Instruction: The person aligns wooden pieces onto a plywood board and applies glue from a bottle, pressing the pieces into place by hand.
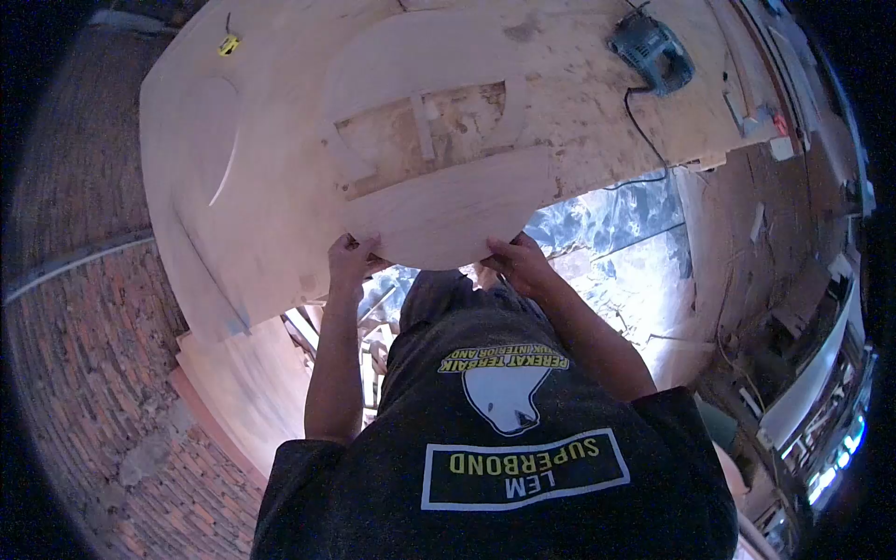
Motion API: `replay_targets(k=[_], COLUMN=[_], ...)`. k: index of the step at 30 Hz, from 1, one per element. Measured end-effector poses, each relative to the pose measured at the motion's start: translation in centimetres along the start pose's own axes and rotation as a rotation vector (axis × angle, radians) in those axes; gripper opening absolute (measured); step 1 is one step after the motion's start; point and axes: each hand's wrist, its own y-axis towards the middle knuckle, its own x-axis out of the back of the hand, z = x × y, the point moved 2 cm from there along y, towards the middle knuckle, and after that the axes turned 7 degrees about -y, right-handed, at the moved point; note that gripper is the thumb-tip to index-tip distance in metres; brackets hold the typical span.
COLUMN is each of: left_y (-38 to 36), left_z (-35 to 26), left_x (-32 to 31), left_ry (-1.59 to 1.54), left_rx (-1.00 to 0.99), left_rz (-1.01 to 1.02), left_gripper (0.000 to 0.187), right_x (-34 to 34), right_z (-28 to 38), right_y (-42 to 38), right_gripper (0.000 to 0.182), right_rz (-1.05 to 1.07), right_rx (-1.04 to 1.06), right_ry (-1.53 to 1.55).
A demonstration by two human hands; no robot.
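- Plywood piece (446, 210), pale and flat, lies between the two hands at the near side of the worktable (280, 201), its curved edge turned toward the person and its straighter edge facing away
- The left hand (349, 266) grips that piece at the left end of its curved edge, thumb and fingers closed about the rim
- The right hand (525, 265) grips the same edge farther right, fingers bent at the rim; how far the fingers of either hand reach underneath is hidden
- The middle of the curve sits between the hands, close in front of the person's dark shirt (485, 392), while most of the piece extends beyond the hands over the tabletop
- Just past the straighter edge, a narrow wooden strip (423, 129) lies crosswise to that edge, over a stained patch of the table
- Well apart from both hands, a teal power tool (651, 51) rests at the far right, its dark cord (637, 121) trailing toward the near edge
- A small yellow object (229, 44) lies at the far left
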Motion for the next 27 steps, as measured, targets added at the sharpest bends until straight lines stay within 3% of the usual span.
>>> replay_targets(k=[3, 7, 10, 16, 22, 25, 27], left_y=[2.1, 5.3, 5.4, 8.0, 7.3, 7.0, 7.9], left_z=[-0.9, -1.8, -5.3, -5.9, -7.8, -8.3, -8.2], left_x=[1.1, 2.2, 1.6, 2.2, 1.5, 1.6, 2.0], left_ry=[0.147, 0.396, 0.791, 1.018, 1.027, 1.101, 1.126], left_rx=[-0.015, -0.108, -0.078, 0.032, -0.018, -0.256, -0.142], left_rz=[0.003, 0.050, 0.091, 0.152, 0.155, -0.030, -0.015], left_gripper=[0.028, 0.031, 0.042, 0.051, 0.066, 0.066, 0.067], right_x=[-0.5, -1.8, -2.3, -3.8, -2.1, -2.9, -2.6], right_z=[-0.3, -0.2, -0.9, -0.5, -1.0, -0.5, -0.7], right_y=[1.1, 1.5, 1.6, 1.0, 1.7, 1.4, 1.4], right_gripper=[0.035, 0.038, 0.039, 0.042, 0.043, 0.044, 0.045], right_rz=[-0.083, -0.226, -0.306, -0.388, -0.371, -0.376, -0.388], right_rx=[-0.091, -0.180, -0.193, -0.146, -0.158, -0.179, -0.171], right_ry=[-0.285, -0.346, -0.306, -0.239, -0.308, -0.307, -0.309])
